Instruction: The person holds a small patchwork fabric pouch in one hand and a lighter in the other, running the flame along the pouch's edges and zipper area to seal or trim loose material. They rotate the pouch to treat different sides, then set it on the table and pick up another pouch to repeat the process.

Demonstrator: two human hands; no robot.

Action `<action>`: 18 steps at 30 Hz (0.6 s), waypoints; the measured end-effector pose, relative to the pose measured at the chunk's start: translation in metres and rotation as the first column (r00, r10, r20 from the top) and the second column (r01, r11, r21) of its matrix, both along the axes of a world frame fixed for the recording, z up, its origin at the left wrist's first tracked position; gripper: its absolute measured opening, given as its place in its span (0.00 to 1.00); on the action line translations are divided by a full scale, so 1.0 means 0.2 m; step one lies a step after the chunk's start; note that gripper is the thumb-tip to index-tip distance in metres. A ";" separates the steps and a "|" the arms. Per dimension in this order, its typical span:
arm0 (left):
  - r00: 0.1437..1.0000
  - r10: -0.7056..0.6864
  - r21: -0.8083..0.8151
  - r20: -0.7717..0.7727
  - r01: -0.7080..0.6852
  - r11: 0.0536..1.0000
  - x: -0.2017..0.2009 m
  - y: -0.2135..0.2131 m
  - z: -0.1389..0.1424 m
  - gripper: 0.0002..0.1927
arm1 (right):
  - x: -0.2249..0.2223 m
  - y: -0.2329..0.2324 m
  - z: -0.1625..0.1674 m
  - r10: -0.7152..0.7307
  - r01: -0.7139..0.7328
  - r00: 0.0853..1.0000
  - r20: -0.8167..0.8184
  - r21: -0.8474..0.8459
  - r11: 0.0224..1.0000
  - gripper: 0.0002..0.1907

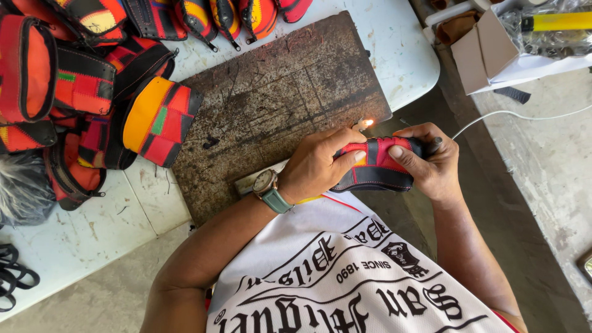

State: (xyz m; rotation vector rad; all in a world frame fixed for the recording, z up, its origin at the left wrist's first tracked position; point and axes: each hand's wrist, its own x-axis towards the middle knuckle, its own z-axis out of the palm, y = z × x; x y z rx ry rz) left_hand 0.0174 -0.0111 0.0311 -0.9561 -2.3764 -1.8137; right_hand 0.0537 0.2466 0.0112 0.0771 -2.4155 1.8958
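My left hand (pixel 320 163) and my right hand (pixel 431 161) both grip a small red and black fabric pouch (pixel 376 165) held over the near edge of a dark scratched board (pixel 277 98). A small flame (pixel 367 123) burns at the top of the pouch, above my left fingers. It comes from a lighter that is mostly hidden in my left hand. A watch with a green strap (pixel 270 188) sits on my left wrist.
A pile of red, orange and black fabric pouches (pixel 92 80) covers the left of the white table (pixel 80 234), with more along the far edge (pixel 234 15). An open cardboard box (pixel 481 49) and a yellow tool (pixel 555 21) lie at the top right. A white cable (pixel 524 115) runs rightward.
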 end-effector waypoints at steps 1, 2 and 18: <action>0.998 0.010 0.012 0.061 -0.011 1.000 0.00 -0.01 0.00 0.17 | 0.01 0.00 -0.01 -0.020 0.020 1.000 0.008 -0.030 0.999 0.13; 0.992 0.019 0.024 0.122 -0.022 0.999 0.00 -0.02 -0.01 0.23 | 0.02 -0.01 -0.01 -0.039 0.039 0.999 0.016 -0.060 0.997 0.13; 0.986 0.111 0.044 0.123 -0.117 0.992 -0.06 0.01 -0.13 0.14 | 0.08 0.04 -0.07 -0.062 0.062 0.998 -0.003 0.067 0.996 0.18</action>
